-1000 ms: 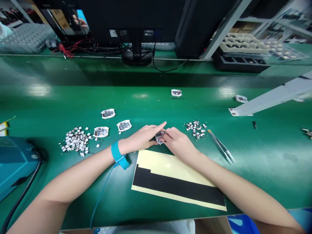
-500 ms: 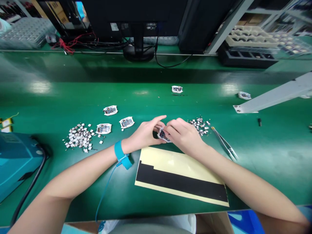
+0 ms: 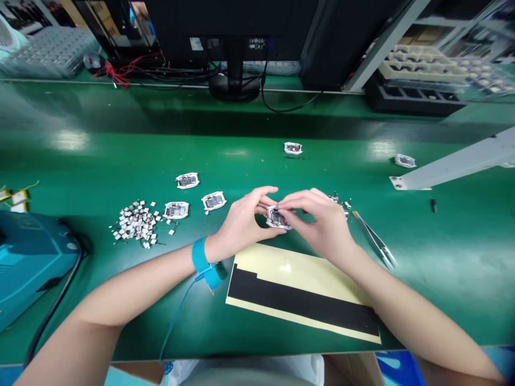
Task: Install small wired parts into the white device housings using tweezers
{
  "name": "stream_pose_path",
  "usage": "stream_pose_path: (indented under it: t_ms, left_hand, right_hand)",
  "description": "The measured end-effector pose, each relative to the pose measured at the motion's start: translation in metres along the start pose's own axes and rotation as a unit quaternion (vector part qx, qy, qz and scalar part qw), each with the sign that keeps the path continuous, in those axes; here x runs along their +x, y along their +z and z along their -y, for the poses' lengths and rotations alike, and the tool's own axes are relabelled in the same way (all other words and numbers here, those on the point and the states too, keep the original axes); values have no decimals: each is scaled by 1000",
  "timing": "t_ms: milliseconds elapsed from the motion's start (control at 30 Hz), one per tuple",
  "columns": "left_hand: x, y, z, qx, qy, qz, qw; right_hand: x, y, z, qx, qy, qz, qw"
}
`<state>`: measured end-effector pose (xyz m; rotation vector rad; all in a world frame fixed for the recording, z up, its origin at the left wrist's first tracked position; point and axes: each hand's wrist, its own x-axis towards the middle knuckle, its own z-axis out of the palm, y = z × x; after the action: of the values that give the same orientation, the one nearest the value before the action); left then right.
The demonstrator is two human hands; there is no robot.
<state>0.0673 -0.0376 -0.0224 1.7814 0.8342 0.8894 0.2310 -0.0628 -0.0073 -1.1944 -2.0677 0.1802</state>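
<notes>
My left hand (image 3: 241,220) and my right hand (image 3: 324,222) meet above the green table (image 3: 257,161), both pinching one small white-framed circuit part (image 3: 277,217) between fingertips. A blue wrist strap (image 3: 200,255) with a cord sits on my left wrist. Just below the hands lies a yellow sheet with a black strip (image 3: 301,297). Three similar white-framed parts (image 3: 187,180) (image 3: 176,209) (image 3: 213,201) lie to the left of my left hand. Behind my right hand a small heap of metal pieces (image 3: 341,202) is mostly hidden.
A larger heap of small metal pieces (image 3: 134,223) lies at the left. Tweezers (image 3: 376,241) lie right of my right hand. Two more framed parts (image 3: 293,148) (image 3: 404,160) lie farther back. A blue box (image 3: 28,262), a monitor stand (image 3: 235,86), trays (image 3: 418,80) and a grey bar (image 3: 454,163) surround the area.
Both hands have lifted the small part off the table and brought it up between the fingertips. My left index finger, stretched out before, has curled in.
</notes>
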Motion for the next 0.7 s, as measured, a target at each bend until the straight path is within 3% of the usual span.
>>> stream_pose_path:
  t_ms: [167,300,433,533,633,700]
  left_hand:
    - [0,-1,0,-29,6,-4,1000]
    - [-1,1,3,-26,5,-2,1000]
    - [-2,3,5,-18,-4,3,1000]
    - [-2,5,4,-14,-8,7,1000]
    - [-3,6,3,-21,-15,12,1000]
    - [-4,6,4,-23,-18,18,999]
  right_hand:
    - [1,4,-4,66,48,-2,997]
    - [-4,6,-6,-34,-23,-15,999]
    - [-4,1,-7,-127,-57,29,990]
    - [-3,-3,-10,-121,-88,72,986]
    - [-4,-3,-15,-78,-130,78,985]
    - [-5,-2,-17,-64,-119,75,988]
